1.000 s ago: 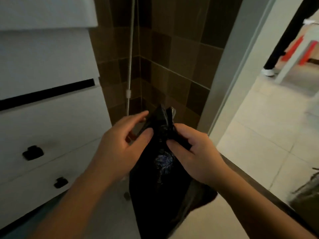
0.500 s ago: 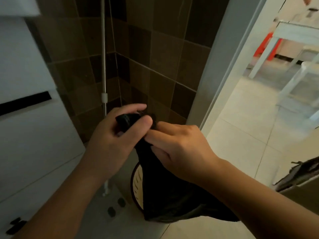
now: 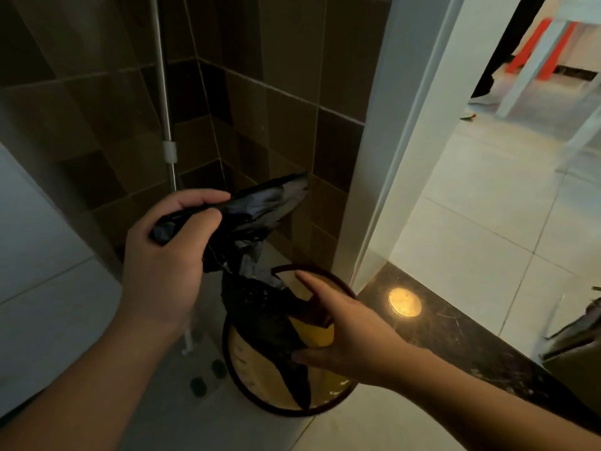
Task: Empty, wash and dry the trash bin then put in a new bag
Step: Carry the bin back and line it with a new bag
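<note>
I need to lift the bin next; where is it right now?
The bin stands on the floor at bottom centre, beside the doorframe, under the black bag held by the left hand.

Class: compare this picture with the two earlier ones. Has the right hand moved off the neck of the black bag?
Yes. The right hand has left the neck of the black bag, now gripped by the left hand alone, and dropped, fingers spread, to the bin rim.
</note>
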